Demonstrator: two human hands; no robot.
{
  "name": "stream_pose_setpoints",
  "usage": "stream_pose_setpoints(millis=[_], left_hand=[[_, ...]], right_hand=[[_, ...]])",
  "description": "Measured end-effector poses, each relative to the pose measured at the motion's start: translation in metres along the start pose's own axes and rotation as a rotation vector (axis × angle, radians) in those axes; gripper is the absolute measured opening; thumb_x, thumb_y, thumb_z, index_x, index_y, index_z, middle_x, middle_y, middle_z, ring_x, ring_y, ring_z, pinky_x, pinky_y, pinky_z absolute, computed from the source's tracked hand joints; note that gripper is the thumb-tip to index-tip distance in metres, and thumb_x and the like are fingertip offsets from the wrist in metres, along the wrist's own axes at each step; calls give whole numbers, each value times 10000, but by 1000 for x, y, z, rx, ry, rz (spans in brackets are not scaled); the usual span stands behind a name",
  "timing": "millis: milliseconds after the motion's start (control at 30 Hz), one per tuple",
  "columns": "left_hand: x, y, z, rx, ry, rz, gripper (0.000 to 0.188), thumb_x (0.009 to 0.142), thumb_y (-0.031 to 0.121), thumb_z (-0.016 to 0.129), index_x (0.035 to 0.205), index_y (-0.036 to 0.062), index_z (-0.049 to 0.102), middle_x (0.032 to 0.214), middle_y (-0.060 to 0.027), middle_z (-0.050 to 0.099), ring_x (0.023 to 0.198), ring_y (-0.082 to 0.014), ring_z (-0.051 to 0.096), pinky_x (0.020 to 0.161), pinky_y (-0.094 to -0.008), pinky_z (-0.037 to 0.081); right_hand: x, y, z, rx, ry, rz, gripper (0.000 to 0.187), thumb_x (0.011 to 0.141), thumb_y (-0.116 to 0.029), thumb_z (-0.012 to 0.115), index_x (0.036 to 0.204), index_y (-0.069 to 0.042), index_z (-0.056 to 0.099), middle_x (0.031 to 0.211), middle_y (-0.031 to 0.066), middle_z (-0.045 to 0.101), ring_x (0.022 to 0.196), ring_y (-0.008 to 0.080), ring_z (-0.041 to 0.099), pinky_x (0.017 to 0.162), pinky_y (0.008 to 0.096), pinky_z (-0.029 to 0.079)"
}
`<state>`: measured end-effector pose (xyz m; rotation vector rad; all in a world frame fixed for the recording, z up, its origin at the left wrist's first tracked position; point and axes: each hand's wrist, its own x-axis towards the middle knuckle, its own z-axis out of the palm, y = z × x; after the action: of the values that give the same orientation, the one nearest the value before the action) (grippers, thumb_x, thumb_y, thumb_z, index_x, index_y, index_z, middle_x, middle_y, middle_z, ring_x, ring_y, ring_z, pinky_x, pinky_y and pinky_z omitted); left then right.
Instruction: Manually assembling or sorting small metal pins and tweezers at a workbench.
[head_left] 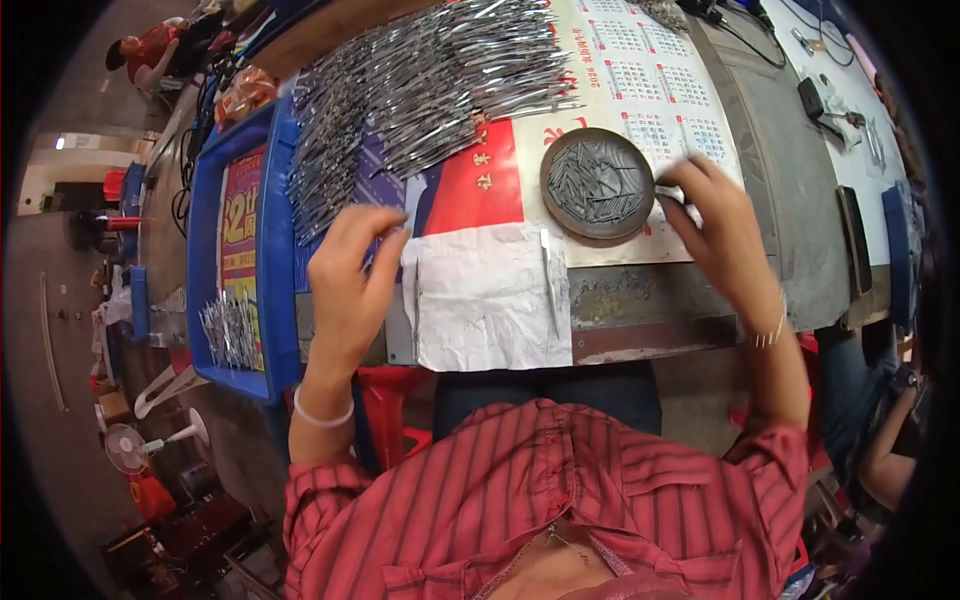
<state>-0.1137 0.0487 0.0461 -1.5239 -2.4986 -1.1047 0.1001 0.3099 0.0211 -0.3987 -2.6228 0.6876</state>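
Note:
My left hand [350, 275] hovers at the left side of a white cloth [490, 290], its fingers curved and thumb apart, with nothing visible between them. Two slim metal tool-like pieces lie along the cloth: one piece [550, 275] on the right, and a similar piece [411, 290] on the left, near my left thumb. To the right stands a round dark dish [553, 205] full of short grey metal pins [600, 183]. Close by its right rim is my right hand [715, 225], index finger and thumb bent and slightly apart; whether they touch the rim is unclear.
A large heap of thin shiny metal rods [430, 85] covers the far left of the table. Left of it, a blue tray [275, 240] holds a small bundle of similar rods [230, 330]. Calendar sheets [690, 85] lie under the dish. Other people are at both sides.

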Motion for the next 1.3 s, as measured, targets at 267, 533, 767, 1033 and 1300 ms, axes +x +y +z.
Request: stream_pose_setpoints(millis=[267,533,767,1033,1300], left_hand=[[-110,-49,-65,-24,233,-447,119,833,14,604,942,-32,619,870,-96,619,727,-162,599,676,-263,475],[-98,-87,-57,-73,202,-435,134,831,41,592,947,-17,627,868,-134,621,737,-255,627,660,-315,493],[-71,-127,-29,81,126,-354,141,790,39,553,900,3,633,872,-166,627,848,-340,608,752,-412,481],[-57,-122,-33,268,-75,-295,207,796,37,542,991,12,605,879,-170,621,853,-341,608,757,-420,484],[-49,-126,-36,408,-113,-135,293,773,0,505,1063,9,549,916,-196,603,853,-374,591,747,-432,471]], right_hand=[[74,9,30,-558,-467,-298,97,681,45,547,766,-2,542,812,168,575,813,345,573,713,414,458],[87,-5,42,-540,-534,-355,150,690,31,567,809,11,479,772,189,582,779,374,576,698,435,450],[51,-30,26,-8,-176,-63,152,790,78,590,911,3,536,712,97,580,642,136,605,611,261,470],[-5,-58,33,297,-77,140,329,787,112,600,1100,21,559,882,68,629,803,117,627,725,241,506],[-27,-75,38,433,-137,103,176,791,66,611,964,41,592,859,101,622,743,158,634,686,255,495]])
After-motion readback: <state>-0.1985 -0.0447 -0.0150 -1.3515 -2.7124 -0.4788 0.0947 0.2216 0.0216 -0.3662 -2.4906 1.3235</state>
